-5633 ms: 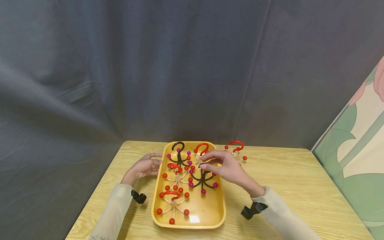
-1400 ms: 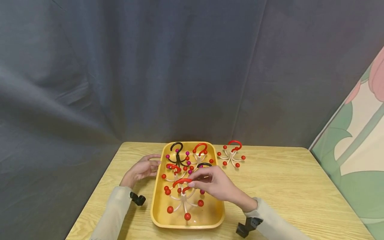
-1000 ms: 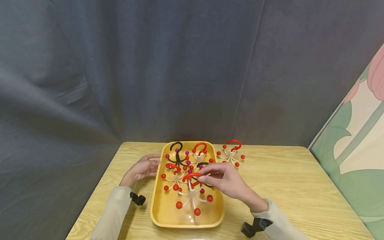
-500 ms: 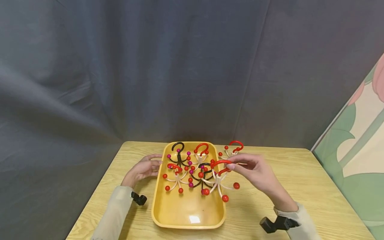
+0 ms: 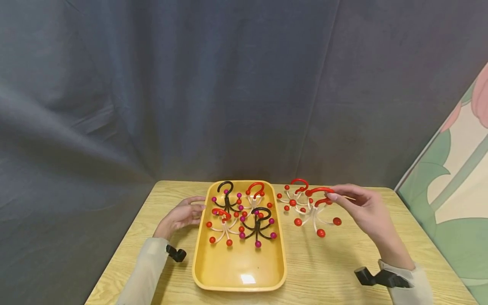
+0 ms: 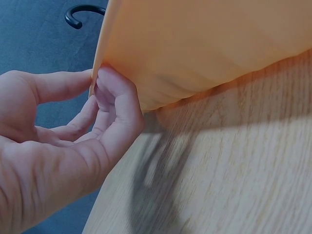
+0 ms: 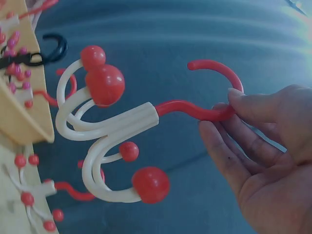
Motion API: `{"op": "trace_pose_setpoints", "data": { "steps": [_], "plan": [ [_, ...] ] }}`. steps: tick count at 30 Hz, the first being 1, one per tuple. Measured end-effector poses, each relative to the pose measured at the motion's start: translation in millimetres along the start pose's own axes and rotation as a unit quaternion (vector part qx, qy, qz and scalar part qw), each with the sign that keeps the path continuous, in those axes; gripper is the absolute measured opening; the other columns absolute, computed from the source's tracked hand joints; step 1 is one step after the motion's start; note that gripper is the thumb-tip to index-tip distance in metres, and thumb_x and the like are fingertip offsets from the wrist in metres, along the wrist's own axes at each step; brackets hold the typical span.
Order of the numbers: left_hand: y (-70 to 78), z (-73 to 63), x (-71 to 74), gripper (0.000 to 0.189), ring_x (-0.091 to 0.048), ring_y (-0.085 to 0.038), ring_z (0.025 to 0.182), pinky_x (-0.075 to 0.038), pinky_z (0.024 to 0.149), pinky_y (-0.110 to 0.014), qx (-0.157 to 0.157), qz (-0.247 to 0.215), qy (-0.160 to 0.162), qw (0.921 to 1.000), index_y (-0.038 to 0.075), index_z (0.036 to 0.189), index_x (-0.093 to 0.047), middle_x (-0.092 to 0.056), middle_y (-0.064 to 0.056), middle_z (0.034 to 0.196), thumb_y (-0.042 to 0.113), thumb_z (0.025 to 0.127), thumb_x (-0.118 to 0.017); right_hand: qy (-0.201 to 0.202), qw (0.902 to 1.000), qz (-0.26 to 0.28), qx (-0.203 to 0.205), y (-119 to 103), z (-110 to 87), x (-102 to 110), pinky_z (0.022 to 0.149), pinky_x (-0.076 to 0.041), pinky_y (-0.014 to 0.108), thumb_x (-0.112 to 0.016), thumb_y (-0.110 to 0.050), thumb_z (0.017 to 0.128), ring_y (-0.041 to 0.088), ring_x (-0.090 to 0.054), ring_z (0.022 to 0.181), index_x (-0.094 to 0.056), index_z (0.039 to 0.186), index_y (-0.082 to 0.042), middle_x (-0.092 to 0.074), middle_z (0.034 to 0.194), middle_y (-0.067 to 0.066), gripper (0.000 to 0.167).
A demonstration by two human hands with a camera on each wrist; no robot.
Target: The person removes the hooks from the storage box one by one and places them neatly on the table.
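Note:
My right hand (image 5: 367, 212) pinches the red hook of a white multi-arm hanger (image 7: 131, 121) with red ball tips, between thumb and fingers. It hangs over the table to the right of the yellow tray (image 5: 228, 271). On the tray's left side, my left hand (image 5: 183, 217) grips the rim, with the thumb and fingers meeting across it in the left wrist view. Inside the tray stand a black hanger with magenta balls (image 5: 227, 203) at the back left and another black hanger (image 5: 257, 226) on the right. Between and beside them are two white hangers with red hooks, one at back right, one at left.
Behind and left of the held one, another white hanger with red balls (image 5: 295, 197) stands on the wooden table (image 5: 381, 220), right of the tray's back end. A dark grey curtain (image 5: 244, 93) closes off the back. A floral panel (image 5: 453, 190) stands at right.
My right hand has picked the white hanger from the front of the tray and carried it rightwards, past the rim, over the table. My left hand has stayed at the tray's left rim.

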State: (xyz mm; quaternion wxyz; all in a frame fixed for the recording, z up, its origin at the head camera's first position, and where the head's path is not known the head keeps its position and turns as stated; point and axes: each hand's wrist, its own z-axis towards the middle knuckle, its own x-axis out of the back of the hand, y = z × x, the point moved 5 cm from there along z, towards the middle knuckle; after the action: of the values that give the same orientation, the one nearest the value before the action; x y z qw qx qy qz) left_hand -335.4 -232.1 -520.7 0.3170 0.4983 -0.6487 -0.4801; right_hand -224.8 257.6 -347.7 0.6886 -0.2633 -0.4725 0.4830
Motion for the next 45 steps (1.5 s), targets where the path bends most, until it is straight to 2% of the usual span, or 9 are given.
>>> {"op": "trace_pose_setpoints", "data": {
  "steps": [5,11,17,20,23,29,35,37,45],
  "plan": [
    [-0.4,-0.3,1.0,0.055,-0.073,-0.018,0.101,-0.064,0.083,-0.036,0.000,-0.002,0.003,1.0000,0.001,0.158,-0.034,-0.071,-0.016,0.128,0.008,0.107,-0.054,0.025,0.9989,-0.037,-0.009,16,1.4,15,0.085,-0.055,0.007,-0.077,-0.005,0.095,-0.006,-0.073,0.089,-0.075,0.116,0.002,-0.078,0.096,-0.019,0.023],
    [-0.1,-0.2,1.1,0.054,-0.072,-0.017,0.099,-0.063,0.081,-0.035,0.001,-0.005,0.006,1.0000,0.001,0.157,-0.034,-0.070,-0.017,0.128,0.007,0.107,-0.054,0.043,0.9941,-0.095,-0.030,33,5.0,28,0.081,-0.052,0.004,-0.079,-0.017,0.096,-0.011,-0.069,0.089,-0.078,0.116,-0.005,-0.080,0.093,-0.013,0.023],
    [0.2,-1.1,0.8,0.054,-0.073,-0.017,0.100,-0.063,0.081,-0.034,-0.002,0.001,0.004,1.0000,0.001,0.158,-0.033,-0.065,-0.025,0.136,0.007,0.107,-0.053,0.056,0.9857,-0.151,-0.049,47,7.8,38,0.070,-0.048,0.015,-0.078,-0.028,0.097,-0.011,-0.064,0.085,-0.078,0.116,-0.011,-0.080,0.089,-0.013,0.026],
    [0.5,-1.5,0.2,0.054,-0.073,-0.018,0.101,-0.064,0.082,-0.035,-0.003,0.003,0.003,1.0000,0.001,0.158,-0.033,-0.061,-0.029,0.143,0.007,0.108,-0.053,0.059,0.9838,-0.160,-0.055,52,10.8,41,0.067,-0.047,0.018,-0.077,-0.031,0.098,-0.011,-0.063,0.083,-0.079,0.116,-0.010,-0.081,0.088,-0.011,0.027],
    [1.0,-1.8,-0.3,0.054,-0.073,-0.018,0.101,-0.064,0.082,-0.035,-0.004,0.003,0.005,1.0000,0.001,0.158,-0.034,-0.062,-0.029,0.141,0.007,0.107,-0.053,0.058,0.9821,-0.165,-0.071,60,13.9,45,0.067,-0.047,0.020,-0.076,-0.033,0.098,-0.010,-0.062,0.082,-0.078,0.116,-0.010,-0.081,0.088,-0.009,0.030],
    [1.0,-1.7,-0.9,0.053,-0.073,-0.018,0.100,-0.064,0.081,-0.035,-0.003,-0.002,0.005,1.0000,0.001,0.157,-0.034,-0.072,-0.016,0.124,0.006,0.107,-0.053,0.046,0.9795,-0.164,-0.107,78,20.9,51,0.068,-0.047,0.021,-0.074,-0.040,0.099,-0.007,-0.062,0.082,-0.077,0.121,-0.010,-0.081,0.089,-0.012,0.038],
    [0.7,-1.0,-0.1,0.053,-0.073,-0.018,0.099,-0.064,0.081,-0.035,-0.004,-0.004,0.009,0.9999,0.001,0.157,-0.035,-0.072,-0.013,0.122,0.006,0.107,-0.054,0.037,0.9782,-0.172,-0.109,94,29.3,52,0.070,-0.048,0.019,-0.072,-0.041,0.100,-0.011,-0.062,0.082,-0.076,0.124,-0.009,-0.083,0.100,0.005,0.040],
    [0.6,-0.9,-0.2,0.054,-0.073,-0.019,0.100,-0.064,0.081,-0.035,-0.004,-0.003,0.009,0.9999,0.000,0.157,-0.035,-0.072,-0.014,0.123,0.006,0.107,-0.054,0.033,0.9790,-0.170,-0.108,99,31.6,51,0.071,-0.048,0.017,-0.072,-0.040,0.100,-0.011,-0.062,0.083,-0.076,0.124,-0.009,-0.083,0.101,0.006,0.039],
    [0.2,-0.5,-0.8,0.054,-0.073,-0.020,0.103,-0.064,0.083,-0.036,-0.004,-0.005,0.006,1.0000,0.000,0.158,-0.034,-0.070,-0.019,0.130,0.006,0.107,-0.053,0.013,0.9827,-0.157,-0.097,127,43.3,47,0.071,-0.049,0.016,-0.074,-0.035,0.099,-0.009,-0.061,0.086,-0.076,0.124,-0.005,-0.081,0.102,-0.005,0.039]
  ]
}}
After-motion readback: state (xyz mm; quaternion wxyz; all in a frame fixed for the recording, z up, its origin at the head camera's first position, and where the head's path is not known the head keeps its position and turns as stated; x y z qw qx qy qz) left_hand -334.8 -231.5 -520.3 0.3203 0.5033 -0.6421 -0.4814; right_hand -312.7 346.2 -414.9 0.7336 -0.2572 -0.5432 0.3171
